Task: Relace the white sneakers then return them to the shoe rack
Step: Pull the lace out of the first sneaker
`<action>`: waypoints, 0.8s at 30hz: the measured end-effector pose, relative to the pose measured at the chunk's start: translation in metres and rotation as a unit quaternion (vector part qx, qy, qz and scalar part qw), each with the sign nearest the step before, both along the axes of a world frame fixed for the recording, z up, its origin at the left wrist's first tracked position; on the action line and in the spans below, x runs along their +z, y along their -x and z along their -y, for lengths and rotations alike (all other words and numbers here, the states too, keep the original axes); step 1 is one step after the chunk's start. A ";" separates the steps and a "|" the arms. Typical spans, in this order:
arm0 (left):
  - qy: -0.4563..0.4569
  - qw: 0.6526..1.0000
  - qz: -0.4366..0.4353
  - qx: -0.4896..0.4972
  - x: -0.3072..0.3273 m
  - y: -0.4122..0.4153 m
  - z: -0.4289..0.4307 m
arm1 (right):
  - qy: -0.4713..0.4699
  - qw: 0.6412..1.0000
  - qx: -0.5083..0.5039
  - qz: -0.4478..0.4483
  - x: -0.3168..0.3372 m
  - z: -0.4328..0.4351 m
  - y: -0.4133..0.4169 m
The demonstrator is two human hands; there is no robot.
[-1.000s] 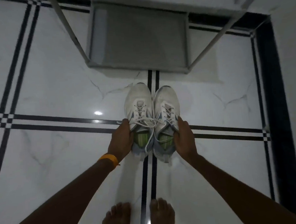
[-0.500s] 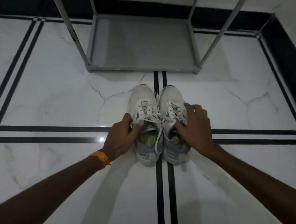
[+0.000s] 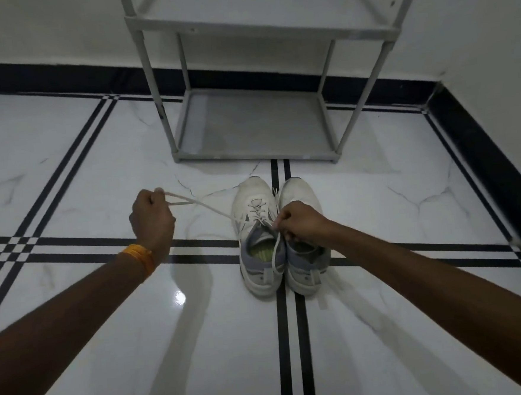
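While our left hand (image 3: pixel 152 219) pinches the lace (image 3: pixel 204 205) pulled toward frame left, our right hand (image 3: pixel 299 222) grips its other end above the white sneakers (image 3: pixel 256 228) at centre.

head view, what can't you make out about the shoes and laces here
- Right sneaker laces: head view, hidden under the right hand.
- Lace end: hidden in the closed left hand.
- Shoe rack top: cut off by the upper frame edge.
- Left sneaker eyelets: too small and dim to count.
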State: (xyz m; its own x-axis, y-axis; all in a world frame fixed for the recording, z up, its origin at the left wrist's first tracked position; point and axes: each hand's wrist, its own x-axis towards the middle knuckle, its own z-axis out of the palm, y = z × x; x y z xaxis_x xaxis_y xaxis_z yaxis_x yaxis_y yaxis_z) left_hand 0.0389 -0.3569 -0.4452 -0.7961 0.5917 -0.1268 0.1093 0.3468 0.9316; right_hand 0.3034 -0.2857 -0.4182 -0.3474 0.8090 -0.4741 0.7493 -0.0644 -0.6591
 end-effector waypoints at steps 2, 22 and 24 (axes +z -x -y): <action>0.074 0.996 0.032 0.045 -0.003 0.009 0.005 | 0.029 0.999 -0.026 -0.011 0.004 -0.003 -0.002; 0.136 0.846 -0.211 -0.471 -0.003 -0.079 -0.029 | 0.039 0.998 -0.039 -0.013 -0.023 -0.022 0.014; 0.150 0.813 -0.282 -0.487 -0.003 -0.078 -0.033 | -0.048 0.999 0.023 0.010 -0.022 -0.020 0.008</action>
State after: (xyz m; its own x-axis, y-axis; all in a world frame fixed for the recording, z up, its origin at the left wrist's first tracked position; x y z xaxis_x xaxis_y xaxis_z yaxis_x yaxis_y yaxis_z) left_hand 0.1167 -0.3238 -0.4481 0.0491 0.9860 -0.1595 0.8485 0.0431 0.5274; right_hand 0.2953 -0.2652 -0.4406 -0.3758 0.8346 -0.4027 0.7635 0.0326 -0.6450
